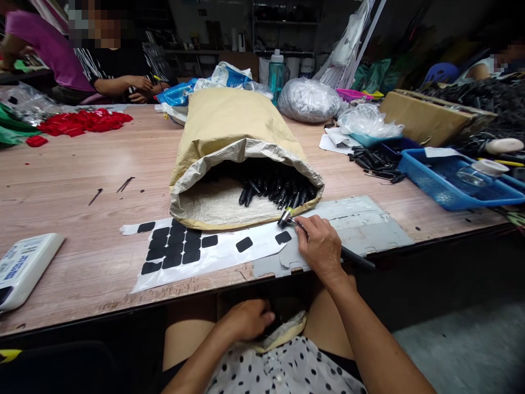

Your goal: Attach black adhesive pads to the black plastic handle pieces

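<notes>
My right hand (322,243) is closed round a small hammer (286,217) with a metal head, a yellow-green face and a black handle (357,258) that sticks out behind the hand. The hammer head is just in front of the mouth of a large tan sack (240,117). Inside the sack lie many black cylindrical parts (283,189). Low in my lap, my left hand (250,320) is curled at the mouth of a second sack (283,334); what its fingers hold is hidden. A white backing sheet (221,254) with black rounded stickers (176,246) lies before the large sack.
A grey board (369,224) lies along the table edge. To the right stand a blue basket (443,186), loose black parts (373,158) and a cardboard box (426,115). A white device (28,268) and red pieces (84,121) are left. Another person (123,71) sits across.
</notes>
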Tool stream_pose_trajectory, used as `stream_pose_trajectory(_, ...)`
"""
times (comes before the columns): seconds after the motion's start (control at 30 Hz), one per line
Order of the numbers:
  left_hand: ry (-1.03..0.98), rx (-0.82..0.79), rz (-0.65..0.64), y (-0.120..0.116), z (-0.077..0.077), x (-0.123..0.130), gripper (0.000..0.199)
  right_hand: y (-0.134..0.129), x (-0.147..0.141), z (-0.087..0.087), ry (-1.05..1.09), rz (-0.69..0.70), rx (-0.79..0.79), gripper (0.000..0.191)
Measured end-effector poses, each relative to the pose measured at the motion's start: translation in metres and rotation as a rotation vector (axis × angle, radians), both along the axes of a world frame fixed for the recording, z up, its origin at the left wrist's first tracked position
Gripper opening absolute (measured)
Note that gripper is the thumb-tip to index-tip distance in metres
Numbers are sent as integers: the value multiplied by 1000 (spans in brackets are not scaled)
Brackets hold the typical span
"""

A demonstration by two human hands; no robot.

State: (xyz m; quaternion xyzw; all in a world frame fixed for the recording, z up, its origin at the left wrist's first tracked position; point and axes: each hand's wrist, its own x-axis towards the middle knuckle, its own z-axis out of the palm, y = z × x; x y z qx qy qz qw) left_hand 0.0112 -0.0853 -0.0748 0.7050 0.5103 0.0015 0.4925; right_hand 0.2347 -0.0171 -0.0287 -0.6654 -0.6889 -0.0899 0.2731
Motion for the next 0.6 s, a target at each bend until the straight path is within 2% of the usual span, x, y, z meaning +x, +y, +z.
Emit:
stream_pose_trajectory(0.07, -138, -191, -304, 5, 45, -2, 30, 0, 0, 0, -1, 1, 7, 24)
stream_pose_trajectory(0.1, -250, -269, -333, 14, 66, -2, 34, 0, -1, -1, -1, 2, 10, 24)
stream_pose_trajectory(0.13, -332, -279, -284, 28, 84, -2, 39, 0, -1, -1, -1, 1, 13, 25)
stream_pose_trajectory(0.2, -376, -8, -12, 67, 106, -3, 41, 0, -1, -1, -1, 1, 15, 25)
stream_pose_trajectory(0.23, -325, 186, 166, 91, 110, -4, 40, 0, -1, -1, -1, 3, 15, 24)
stream_pose_trajectory(0.3, -141, 534, 480, 140, 107, -5, 35, 0, 0, -1, 0, 7, 14, 24)
stream_pose_trajectory(0.37, 47, 704, 616, 181, 97, -6, 27, 0, 0, 0, 3, 9, 12, 24)
stream_pose_trajectory(0.47, 236, 690, 594, 212, 84, -2, 21, 0, 1, 0, 8, 14, 9, 23)
stream_pose_trajectory(0.6, 350, 672, 533, 210, 83, -1, 20, 0, 1, 0, 12, 20, 16, 23)
